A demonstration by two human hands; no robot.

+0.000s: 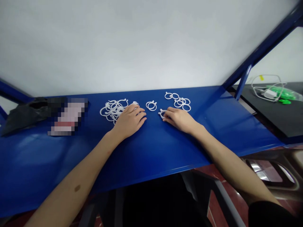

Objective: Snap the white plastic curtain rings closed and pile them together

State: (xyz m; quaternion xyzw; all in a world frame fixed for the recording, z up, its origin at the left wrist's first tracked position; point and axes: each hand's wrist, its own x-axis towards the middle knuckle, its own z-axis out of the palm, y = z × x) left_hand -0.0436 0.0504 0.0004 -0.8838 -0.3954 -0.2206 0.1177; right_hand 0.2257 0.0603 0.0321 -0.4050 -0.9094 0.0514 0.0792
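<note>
Blue desk (146,148) carries several batches of thin white plastic rings with small knobs. Left of the middle, toward the far edge, lies a tangled heap of white rings (111,109); the left hand (131,118) rests palm down at its right side, fingers slightly spread, though I cannot tell whether they grip anything underneath. Between the hands, an overlapping pair of white rings (149,106) lies flat. The right hand (180,118) pinches a single white knobbed ring (161,113) between thumb and fingers, just in front of a loose group of white rings (182,102) nearer the far right corner. Near the far left corner sits a crumpled black plastic bag (30,112).
</note>
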